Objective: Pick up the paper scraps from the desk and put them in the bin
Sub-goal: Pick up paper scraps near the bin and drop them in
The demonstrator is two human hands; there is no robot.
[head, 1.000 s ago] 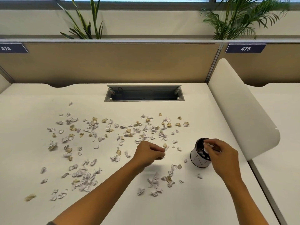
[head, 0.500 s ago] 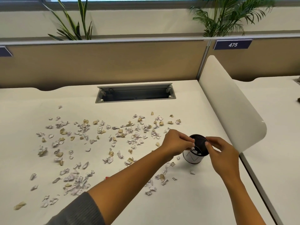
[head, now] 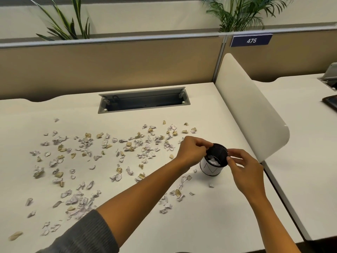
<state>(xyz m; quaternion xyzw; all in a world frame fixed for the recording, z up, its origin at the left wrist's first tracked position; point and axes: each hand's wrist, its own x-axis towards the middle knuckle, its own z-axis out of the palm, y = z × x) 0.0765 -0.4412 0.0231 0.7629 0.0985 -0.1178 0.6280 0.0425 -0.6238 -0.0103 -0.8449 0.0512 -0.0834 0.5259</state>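
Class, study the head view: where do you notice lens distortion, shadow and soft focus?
Head view: wide-angle bend curves the partition top; soft shadows fall under the left hand and right hand beside the bin; lighting even, no glare; paper scraps slightly soft.

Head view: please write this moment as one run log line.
left hand over bin rim | right hand beside bin | scraps remain on desk

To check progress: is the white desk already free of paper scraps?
No, many crumpled white and tan paper scraps lie across the white desk.
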